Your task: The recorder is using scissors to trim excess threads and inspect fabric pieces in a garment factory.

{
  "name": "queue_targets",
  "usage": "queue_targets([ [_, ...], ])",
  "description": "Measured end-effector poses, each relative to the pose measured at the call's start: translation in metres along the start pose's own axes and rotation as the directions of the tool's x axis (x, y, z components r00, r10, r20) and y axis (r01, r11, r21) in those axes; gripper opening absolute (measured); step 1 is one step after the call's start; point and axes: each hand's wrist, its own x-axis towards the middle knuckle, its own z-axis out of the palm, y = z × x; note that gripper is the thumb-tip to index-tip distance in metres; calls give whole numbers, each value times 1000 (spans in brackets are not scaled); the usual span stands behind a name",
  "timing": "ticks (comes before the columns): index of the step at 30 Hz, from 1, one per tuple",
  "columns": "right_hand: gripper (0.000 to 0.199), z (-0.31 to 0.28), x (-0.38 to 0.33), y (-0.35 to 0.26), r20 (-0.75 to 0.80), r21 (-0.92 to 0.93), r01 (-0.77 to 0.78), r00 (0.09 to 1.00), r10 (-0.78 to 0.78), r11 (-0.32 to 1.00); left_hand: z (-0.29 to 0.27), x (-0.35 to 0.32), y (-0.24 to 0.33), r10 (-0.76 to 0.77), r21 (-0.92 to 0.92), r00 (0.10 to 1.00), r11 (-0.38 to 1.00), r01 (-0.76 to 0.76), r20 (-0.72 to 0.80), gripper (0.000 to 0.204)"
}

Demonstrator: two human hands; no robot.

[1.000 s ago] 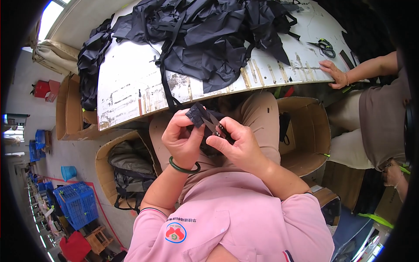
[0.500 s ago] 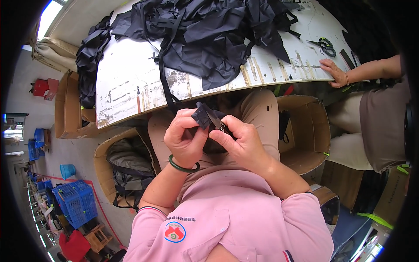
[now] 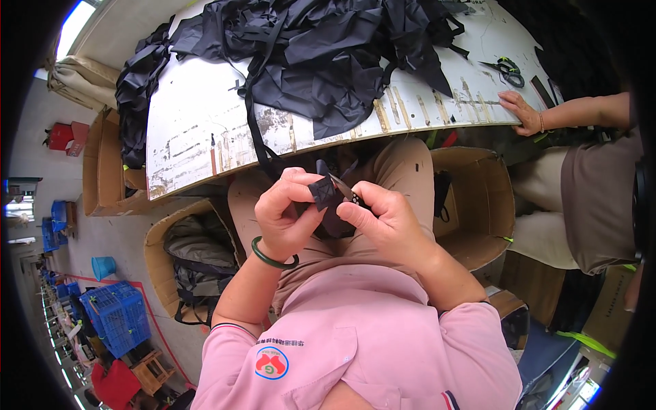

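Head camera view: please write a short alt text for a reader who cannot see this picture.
A seated person's left hand pinches a small black fabric piece while the right hand puts small scissors to it, over the lap. Ahead, a worn white table holds a heap of black fabric and straps; another person's hand rests on its right edge.
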Motion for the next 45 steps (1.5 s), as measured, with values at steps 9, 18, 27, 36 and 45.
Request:
queue_targets([
  [9,30,-25,-3,-11,236,48,-161,961,146,986,-12,9,9,-403,-472,870,731,493,285,14],
  [18,36,-30,-4,-16,243,-236,-24,966,83,971,-20,2,-2,-334,-459,830,711,533,448,12],
  [27,38,-31,-2,-17,274,-440,84,961,44,894,-21,6,-3,-364,-397,762,688,608,536,12],
  [36,37,-30,-4,-14,256,-397,60,965,48,916,-23,4,-8,-315,-374,770,733,568,554,11],
  [45,36,-38,-6,-17,301,-342,6,948,103,940,-27,15,-6,-270,-449,696,601,662,665,11],
])
